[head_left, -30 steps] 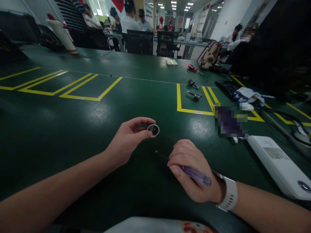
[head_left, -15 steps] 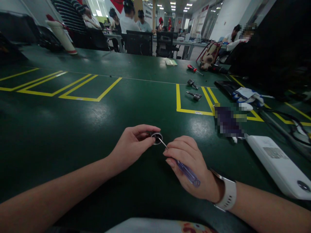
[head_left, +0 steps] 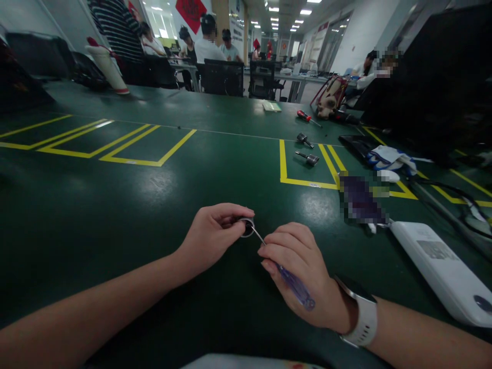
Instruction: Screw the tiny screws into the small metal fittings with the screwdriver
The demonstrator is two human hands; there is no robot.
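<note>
Between thumb and fingers, my left hand (head_left: 215, 233) grips a small round metal part (head_left: 248, 227) whose dark hollow end faces right. Its far end is hidden by the fingers. My right hand (head_left: 295, 271) is closed around a screwdriver (head_left: 295, 288) with a clear purple handle. The thin metal shaft slants up and left, its tip at the mouth of the round part; how deep it sits I cannot tell. Further off, two dark metal parts with thin shafts, one nearer (head_left: 307, 158) and one behind it (head_left: 304, 140), lie by a yellow taped outline.
On the green table (head_left: 154, 215), a white power bank (head_left: 438, 266) lies at the right beside a blurred-out phone-like item (head_left: 361, 197). A red-handled screwdriver (head_left: 304, 116), white-and-blue gloves (head_left: 392, 156) and cables are further back. A white cup-like container (head_left: 107, 66) stands far left. People sit behind.
The whole view has shifted slightly, so everything sits a little lower. Both hands keep their hold, and the screwdriver's tip stays at the round part's mouth.
</note>
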